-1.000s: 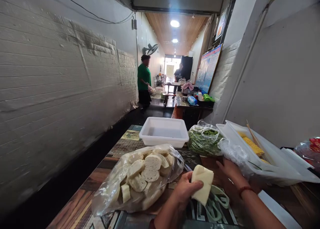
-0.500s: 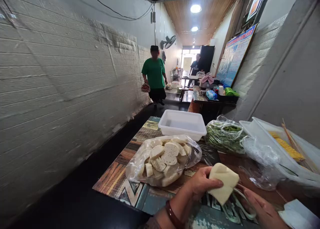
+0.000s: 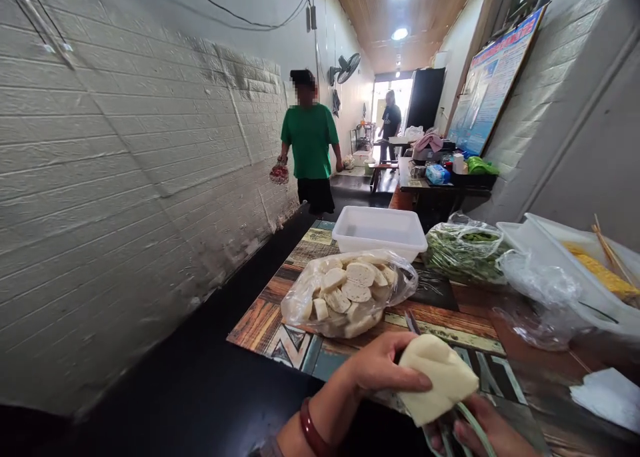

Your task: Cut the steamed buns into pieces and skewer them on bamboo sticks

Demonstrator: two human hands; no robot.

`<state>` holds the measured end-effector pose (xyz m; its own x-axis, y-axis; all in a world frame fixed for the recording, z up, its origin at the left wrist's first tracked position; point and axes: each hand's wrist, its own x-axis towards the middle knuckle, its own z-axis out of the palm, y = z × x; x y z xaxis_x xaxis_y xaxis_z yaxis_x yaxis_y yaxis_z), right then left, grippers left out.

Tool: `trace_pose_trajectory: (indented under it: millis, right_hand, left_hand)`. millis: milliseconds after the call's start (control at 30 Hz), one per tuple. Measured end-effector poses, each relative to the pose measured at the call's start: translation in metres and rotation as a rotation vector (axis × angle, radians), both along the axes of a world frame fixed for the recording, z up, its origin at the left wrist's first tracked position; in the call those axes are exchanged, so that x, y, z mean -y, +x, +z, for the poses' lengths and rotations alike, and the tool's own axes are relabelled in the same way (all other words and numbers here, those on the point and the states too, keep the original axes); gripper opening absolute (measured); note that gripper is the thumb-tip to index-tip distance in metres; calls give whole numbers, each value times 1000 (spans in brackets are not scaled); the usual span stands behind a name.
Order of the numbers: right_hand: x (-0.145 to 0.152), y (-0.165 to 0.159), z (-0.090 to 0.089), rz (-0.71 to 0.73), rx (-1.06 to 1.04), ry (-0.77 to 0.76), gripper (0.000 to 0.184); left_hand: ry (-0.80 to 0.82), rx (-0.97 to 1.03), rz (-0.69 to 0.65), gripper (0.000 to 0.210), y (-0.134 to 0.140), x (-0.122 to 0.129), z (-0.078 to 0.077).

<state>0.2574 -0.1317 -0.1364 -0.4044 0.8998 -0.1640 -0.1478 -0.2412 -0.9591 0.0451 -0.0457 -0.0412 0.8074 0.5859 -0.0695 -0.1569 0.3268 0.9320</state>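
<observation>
My left hand [image 3: 387,370], a dark red bangle on its wrist, pinches a soft cream-coloured folded square [image 3: 437,380] that looks like a tofu sheet. Below and behind that square, my right hand [image 3: 493,427] is closed around what look like scissors with pale green handles [image 3: 475,427]; the square hides much of them. A narrow grey tip shows beyond my left fingers. Just past my hands, a clear plastic bag [image 3: 407,280] lies open on the table, full of thick pale slices [image 3: 345,294] with a speckled, spongy cut face.
A white plastic tub [image 3: 380,240] stands behind the bag on the wood-patterned table [image 3: 260,320]. Bagged greens [image 3: 463,250], white bins [image 3: 540,234] and white tissue [image 3: 607,397] lie right. A person in green [image 3: 310,140] carries a bag along the aisle; another person [image 3: 390,120] stands farther back.
My hands and the cream square have shifted left and nearer to me, with the right hand now closer beneath the square. The person in green has come nearer. The view has turned slightly.
</observation>
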Motion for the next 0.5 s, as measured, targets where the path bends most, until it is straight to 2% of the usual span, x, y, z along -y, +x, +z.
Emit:
trace_pose_trajectory:
  millis: [133, 267, 400, 500]
  right_hand:
    - [5, -34, 6, -36, -114, -49, 63]
    - [-2, -45, 26, -73, -63, -53, 67]
    - [-14, -35, 52, -118, -9, 112, 63]
    - [-21, -21, 74, -236, 78, 267, 64]
  left_hand:
    - [13, 19, 59, 67, -28, 6, 4]
    - [27, 56, 202, 71, -61, 9, 3]
    - [26, 79, 439, 69, -91, 17, -4]
    - [25, 27, 501, 70, -106, 25, -5]
